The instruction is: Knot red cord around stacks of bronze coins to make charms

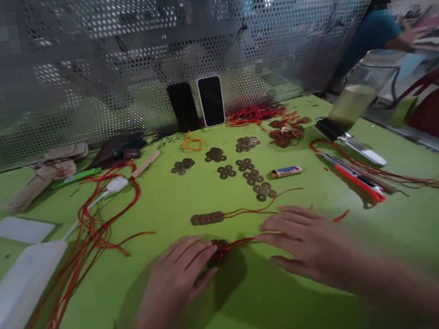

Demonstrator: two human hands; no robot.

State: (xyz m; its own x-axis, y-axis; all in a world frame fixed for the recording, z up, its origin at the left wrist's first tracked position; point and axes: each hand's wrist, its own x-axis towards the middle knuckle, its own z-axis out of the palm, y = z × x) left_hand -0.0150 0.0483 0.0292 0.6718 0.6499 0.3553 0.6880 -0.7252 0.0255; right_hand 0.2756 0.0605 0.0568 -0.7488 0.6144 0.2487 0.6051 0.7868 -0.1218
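At the near middle of the table, my left hand (pixel 181 272) has its fingertips and thumb on a small cluster of old coins (pixel 218 250) bound with red cord, partly covered by the fingers. From the cluster a red cord (pixel 241 243) runs right, under the fingertips of my right hand (pixel 299 241). That hand is open, its fingers stretched out and its thumb apart. A red cord end (pixel 341 216) shows beyond it. Just behind my hands lies a row of overlapping coins (pixel 207 219) with thin red strings trailing right.
Several coin clusters (pixel 252 176) lie mid-table near a lighter (pixel 286 172). On the right are a red utility knife (pixel 359 183), a brush (pixel 350 142) and a jar (pixel 354 102). Red cords (pixel 90 225) and a white power strip (pixel 22 295) lie left. Two phones (pixel 212 101) stand behind.
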